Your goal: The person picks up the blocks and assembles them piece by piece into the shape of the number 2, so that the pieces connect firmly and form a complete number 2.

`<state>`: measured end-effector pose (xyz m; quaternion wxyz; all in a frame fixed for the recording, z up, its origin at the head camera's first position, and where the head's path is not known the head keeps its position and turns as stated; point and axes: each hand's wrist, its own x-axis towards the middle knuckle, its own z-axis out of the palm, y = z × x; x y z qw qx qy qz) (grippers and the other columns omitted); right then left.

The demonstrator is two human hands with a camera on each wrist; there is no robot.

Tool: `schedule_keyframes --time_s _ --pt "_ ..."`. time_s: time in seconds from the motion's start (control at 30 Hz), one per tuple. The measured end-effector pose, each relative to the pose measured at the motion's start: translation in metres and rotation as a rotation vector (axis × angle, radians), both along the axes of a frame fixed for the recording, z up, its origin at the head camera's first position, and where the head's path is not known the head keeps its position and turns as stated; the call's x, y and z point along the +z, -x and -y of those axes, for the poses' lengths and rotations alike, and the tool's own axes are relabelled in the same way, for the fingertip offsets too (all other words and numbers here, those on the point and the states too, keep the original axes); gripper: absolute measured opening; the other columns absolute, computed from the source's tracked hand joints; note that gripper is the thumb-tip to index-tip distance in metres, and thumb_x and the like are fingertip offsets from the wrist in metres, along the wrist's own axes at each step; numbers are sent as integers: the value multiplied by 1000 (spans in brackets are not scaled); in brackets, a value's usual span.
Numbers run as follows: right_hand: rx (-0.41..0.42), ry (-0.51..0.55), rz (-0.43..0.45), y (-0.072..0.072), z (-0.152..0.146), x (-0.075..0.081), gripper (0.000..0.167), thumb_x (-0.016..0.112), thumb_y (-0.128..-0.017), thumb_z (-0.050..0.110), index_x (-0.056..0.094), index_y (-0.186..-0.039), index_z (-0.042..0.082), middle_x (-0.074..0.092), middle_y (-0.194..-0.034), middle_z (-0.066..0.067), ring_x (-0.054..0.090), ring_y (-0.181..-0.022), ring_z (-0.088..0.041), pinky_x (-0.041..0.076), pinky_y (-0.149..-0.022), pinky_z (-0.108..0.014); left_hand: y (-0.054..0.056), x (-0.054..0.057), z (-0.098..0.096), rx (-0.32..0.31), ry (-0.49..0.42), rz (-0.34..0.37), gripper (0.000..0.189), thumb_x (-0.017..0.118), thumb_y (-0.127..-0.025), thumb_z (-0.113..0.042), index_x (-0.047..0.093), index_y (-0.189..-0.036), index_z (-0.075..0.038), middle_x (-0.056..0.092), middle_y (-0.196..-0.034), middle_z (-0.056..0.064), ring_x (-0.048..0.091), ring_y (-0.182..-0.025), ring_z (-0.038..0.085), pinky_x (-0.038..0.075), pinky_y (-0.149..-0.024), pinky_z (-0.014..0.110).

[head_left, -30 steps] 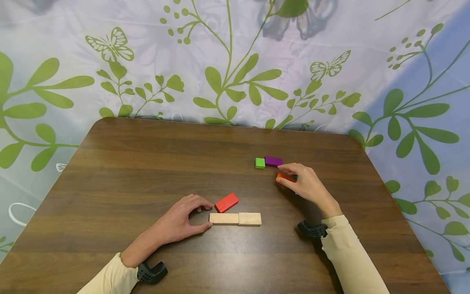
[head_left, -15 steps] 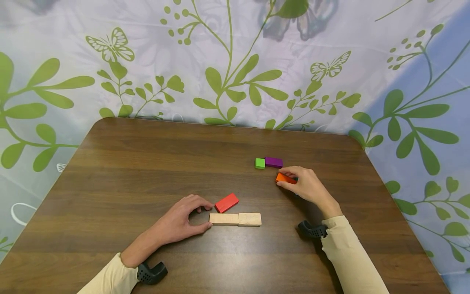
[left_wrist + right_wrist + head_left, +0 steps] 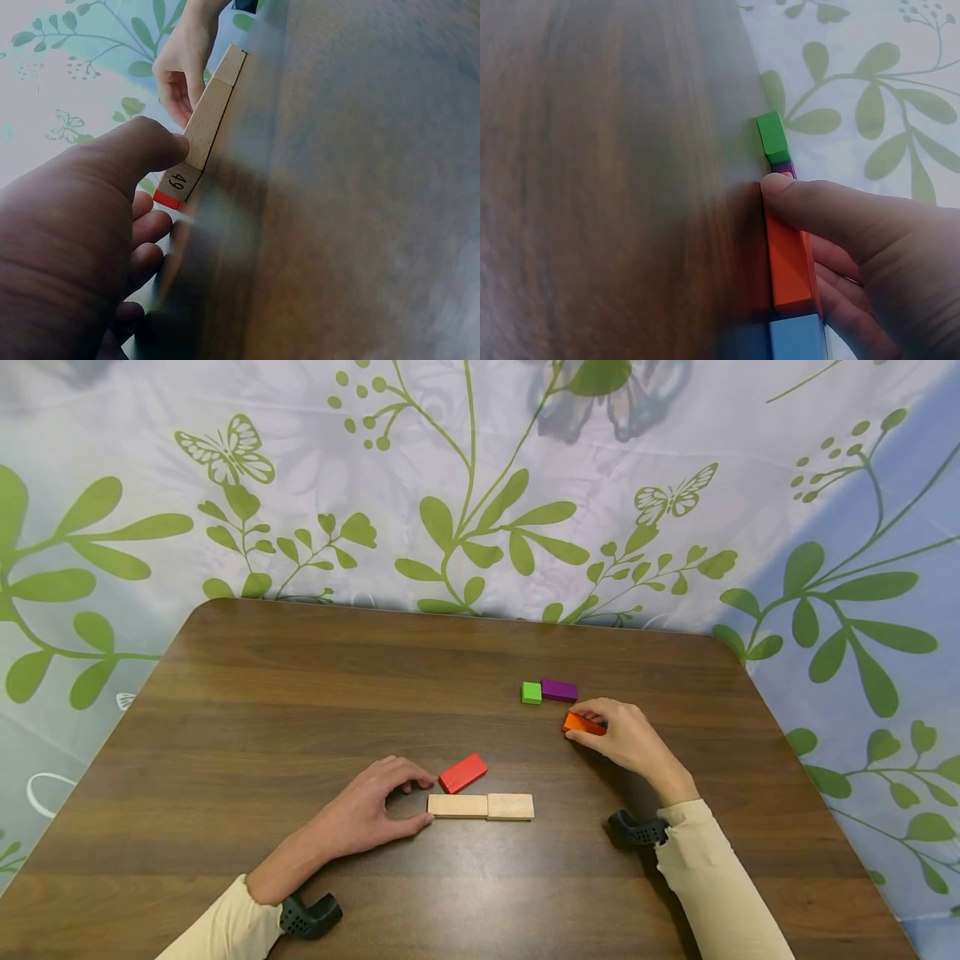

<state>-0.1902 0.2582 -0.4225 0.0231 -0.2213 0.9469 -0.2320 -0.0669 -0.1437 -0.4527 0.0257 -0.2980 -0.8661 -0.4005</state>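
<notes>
A patterned cloth (image 3: 300,393), green leaves and butterflies on pale ground, fills the top of the head view and runs down both sides. Below it spreads the brown table (image 3: 300,693). Two cream sleeves (image 3: 720,885) enter from the bottom edge, one at lower left, one at lower right.

The left hand (image 3: 367,806) rests left of centre, thumb and fingers apart; its thumb tip touches the left end of the left wood block (image 3: 457,807), and its index fingertip is just beside the red block (image 3: 462,774). The right hand (image 3: 630,739), right of centre, pinches the orange block (image 3: 582,724) between thumb and fingers.

A black band (image 3: 310,917) sits at the left wrist, another at the right. The left wood block lies end to end with the right wood block (image 3: 511,807) in the lower middle, its end marked "49" in the left wrist view. The red block lies slantwise just above them. Above the orange block is the purple block (image 3: 559,691). A blue block (image 3: 796,339) shows under the orange one at the bottom of the right wrist view. Smallest, the green block (image 3: 531,693) adjoins the purple one's left end.
</notes>
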Motion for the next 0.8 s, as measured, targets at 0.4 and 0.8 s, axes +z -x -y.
schedule_keyframes --time_s 0.4,0.8 --pt "44 -8 -93 -2 3 2 37 84 -89 26 75 -121 9 75 -114 -11 68 -99 -28 56 -87 -48 0 -1 -1 3 -7 -6 39 86 -85 -29 71 -120 -19 68 -112 -11 58 -96 4 52 -86 28" --pt "93 9 -152 -5 8 5 41 83 -89 26 75 -125 9 74 -119 -14 67 -110 -34 55 -93 -52 -1 0 -1 9 1 2 39 86 -86 -30 71 -121 -21 67 -112 -12 57 -96 3 52 -86 28"
